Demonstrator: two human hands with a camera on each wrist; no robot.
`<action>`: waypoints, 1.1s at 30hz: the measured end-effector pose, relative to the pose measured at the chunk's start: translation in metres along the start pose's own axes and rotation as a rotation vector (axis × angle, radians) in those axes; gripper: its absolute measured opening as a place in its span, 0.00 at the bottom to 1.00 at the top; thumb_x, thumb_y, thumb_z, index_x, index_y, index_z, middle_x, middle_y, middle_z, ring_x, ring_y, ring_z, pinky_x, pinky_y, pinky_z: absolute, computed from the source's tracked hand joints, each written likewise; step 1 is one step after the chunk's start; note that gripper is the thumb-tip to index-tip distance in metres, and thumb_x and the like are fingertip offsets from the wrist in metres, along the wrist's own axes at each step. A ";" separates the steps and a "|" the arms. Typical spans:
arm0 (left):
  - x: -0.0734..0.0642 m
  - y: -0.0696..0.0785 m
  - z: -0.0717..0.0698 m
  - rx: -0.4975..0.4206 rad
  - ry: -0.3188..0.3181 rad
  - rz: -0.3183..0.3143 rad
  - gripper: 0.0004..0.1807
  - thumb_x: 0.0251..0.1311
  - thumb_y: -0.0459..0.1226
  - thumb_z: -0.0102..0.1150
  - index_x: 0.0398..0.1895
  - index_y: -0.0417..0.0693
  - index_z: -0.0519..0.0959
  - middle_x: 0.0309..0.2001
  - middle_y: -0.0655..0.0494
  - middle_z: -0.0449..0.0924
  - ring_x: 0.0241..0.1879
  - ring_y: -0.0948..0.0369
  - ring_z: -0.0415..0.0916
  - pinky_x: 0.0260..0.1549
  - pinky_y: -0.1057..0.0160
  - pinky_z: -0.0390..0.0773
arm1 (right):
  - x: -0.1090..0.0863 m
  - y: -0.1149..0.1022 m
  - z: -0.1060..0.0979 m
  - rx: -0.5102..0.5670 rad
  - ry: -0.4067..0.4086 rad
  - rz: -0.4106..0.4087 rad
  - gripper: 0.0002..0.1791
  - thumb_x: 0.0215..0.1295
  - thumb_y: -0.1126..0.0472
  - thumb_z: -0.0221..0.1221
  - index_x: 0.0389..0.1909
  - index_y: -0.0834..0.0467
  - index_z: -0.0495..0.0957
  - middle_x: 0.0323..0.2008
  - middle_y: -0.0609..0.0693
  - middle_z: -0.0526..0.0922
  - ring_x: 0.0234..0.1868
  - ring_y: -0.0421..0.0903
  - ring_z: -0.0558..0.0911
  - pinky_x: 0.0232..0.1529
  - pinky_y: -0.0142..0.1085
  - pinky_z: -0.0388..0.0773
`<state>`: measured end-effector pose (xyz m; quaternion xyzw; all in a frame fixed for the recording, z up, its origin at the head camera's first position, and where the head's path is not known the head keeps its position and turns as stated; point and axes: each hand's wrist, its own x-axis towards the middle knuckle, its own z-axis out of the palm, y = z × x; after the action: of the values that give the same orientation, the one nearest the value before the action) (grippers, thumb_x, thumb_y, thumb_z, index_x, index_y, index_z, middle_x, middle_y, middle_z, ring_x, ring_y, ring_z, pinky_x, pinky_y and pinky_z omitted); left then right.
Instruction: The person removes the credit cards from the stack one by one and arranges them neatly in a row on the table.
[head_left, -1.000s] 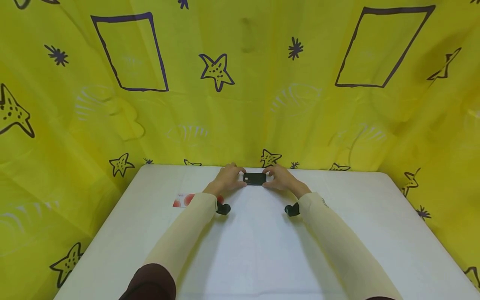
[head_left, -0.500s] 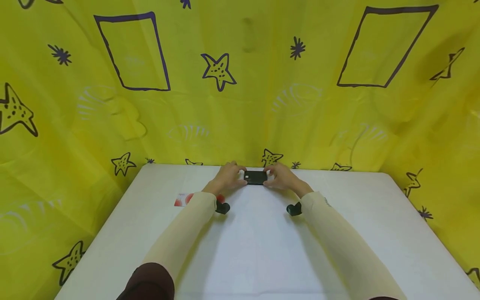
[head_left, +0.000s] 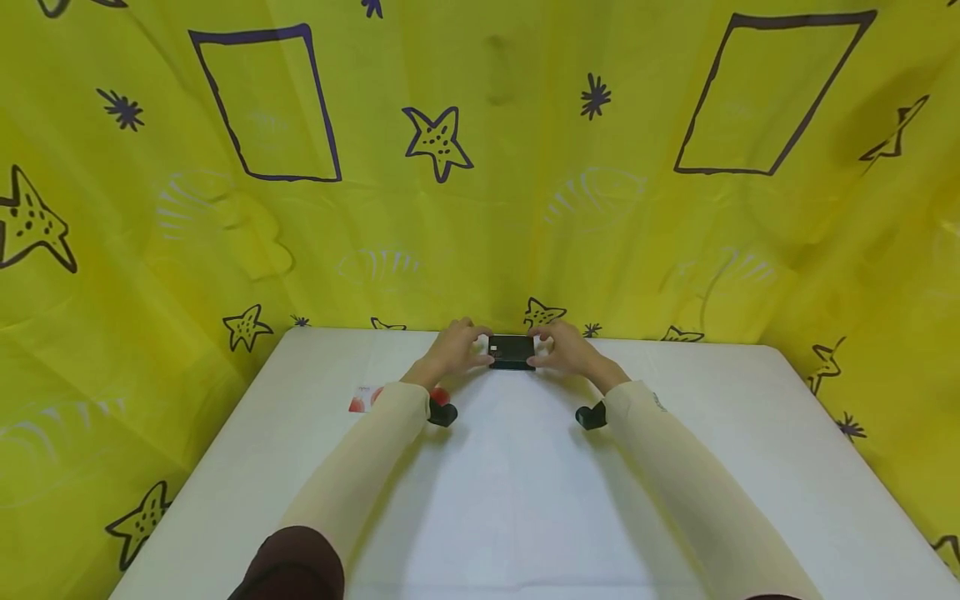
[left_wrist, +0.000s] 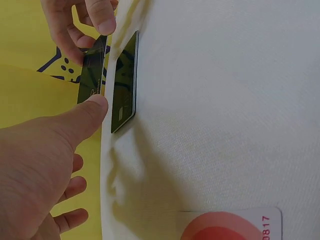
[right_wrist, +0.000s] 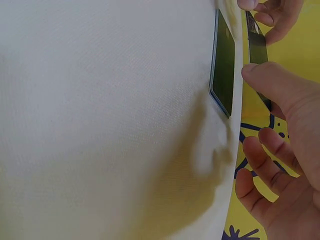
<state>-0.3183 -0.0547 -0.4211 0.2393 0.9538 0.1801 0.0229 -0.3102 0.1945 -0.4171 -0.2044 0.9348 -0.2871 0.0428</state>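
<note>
Between both hands is a dark card (left_wrist: pixel 91 75), its chip side seen in the head view. My left hand (head_left: pixel 450 348) pinches its left end between thumb and fingers. The right hand (head_left: pixel 570 348) pinches the right end the same way, with its other fingers spread loosely in the right wrist view. Below the held card, a short stack of dark cards (left_wrist: pixel 125 87) lies on the white table, a chip showing on the top one. In the wrist views a gap separates the held card (right_wrist: pixel 256 45) from this stack.
A white card with red circles (head_left: pixel 360 400) lies on the table (head_left: pixel 510 500), partly behind the left forearm. A yellow curtain (head_left: pixel 480 225) with drawn starfish hangs right behind the table's far edge. Black wrist cameras (head_left: pixel 591 416) sit under the sleeves.
Both hands have risen slightly together, and the pinched card has lifted from the stack, its upper edge moving up in the head view. The red-and-white card stays put.
</note>
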 end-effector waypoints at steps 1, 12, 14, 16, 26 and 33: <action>0.000 0.000 -0.001 0.000 0.003 0.000 0.29 0.66 0.47 0.69 0.68 0.49 0.77 0.56 0.46 0.75 0.55 0.49 0.71 0.56 0.51 0.72 | 0.000 -0.001 0.000 0.001 0.001 -0.005 0.29 0.62 0.59 0.72 0.63 0.62 0.78 0.56 0.66 0.80 0.56 0.62 0.77 0.56 0.55 0.75; 0.000 0.000 -0.003 0.002 0.003 -0.012 0.30 0.64 0.49 0.70 0.68 0.52 0.77 0.55 0.47 0.75 0.55 0.50 0.71 0.56 0.52 0.73 | 0.000 -0.002 -0.002 0.005 -0.007 -0.005 0.29 0.63 0.58 0.71 0.64 0.63 0.77 0.57 0.66 0.80 0.55 0.62 0.78 0.56 0.55 0.77; 0.000 -0.001 -0.003 0.005 0.012 -0.001 0.30 0.64 0.48 0.70 0.67 0.51 0.78 0.54 0.47 0.75 0.54 0.50 0.71 0.55 0.52 0.73 | 0.001 -0.001 -0.001 0.002 -0.009 -0.003 0.30 0.63 0.58 0.71 0.64 0.62 0.77 0.56 0.66 0.80 0.55 0.62 0.78 0.56 0.54 0.77; -0.001 -0.002 -0.003 0.004 0.017 0.007 0.29 0.64 0.48 0.70 0.67 0.51 0.78 0.54 0.47 0.75 0.54 0.50 0.71 0.54 0.52 0.73 | 0.001 -0.001 -0.001 0.001 -0.007 -0.003 0.30 0.63 0.58 0.71 0.64 0.62 0.77 0.56 0.66 0.80 0.55 0.62 0.78 0.56 0.54 0.77; -0.003 -0.006 -0.002 -0.020 0.025 0.007 0.30 0.63 0.48 0.71 0.67 0.52 0.78 0.54 0.47 0.75 0.54 0.50 0.70 0.53 0.52 0.73 | -0.001 -0.002 0.001 0.007 -0.005 -0.007 0.30 0.63 0.57 0.71 0.64 0.60 0.77 0.56 0.65 0.78 0.48 0.57 0.80 0.49 0.49 0.79; -0.009 -0.007 -0.004 -0.024 0.025 0.024 0.30 0.63 0.48 0.71 0.67 0.52 0.78 0.54 0.46 0.75 0.53 0.50 0.71 0.53 0.52 0.73 | -0.003 -0.003 0.000 0.002 -0.010 -0.027 0.29 0.63 0.57 0.72 0.64 0.59 0.77 0.55 0.64 0.77 0.43 0.54 0.80 0.46 0.46 0.80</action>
<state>-0.3142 -0.0658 -0.4202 0.2480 0.9489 0.1948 0.0119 -0.3069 0.1934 -0.4161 -0.2186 0.9315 -0.2874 0.0437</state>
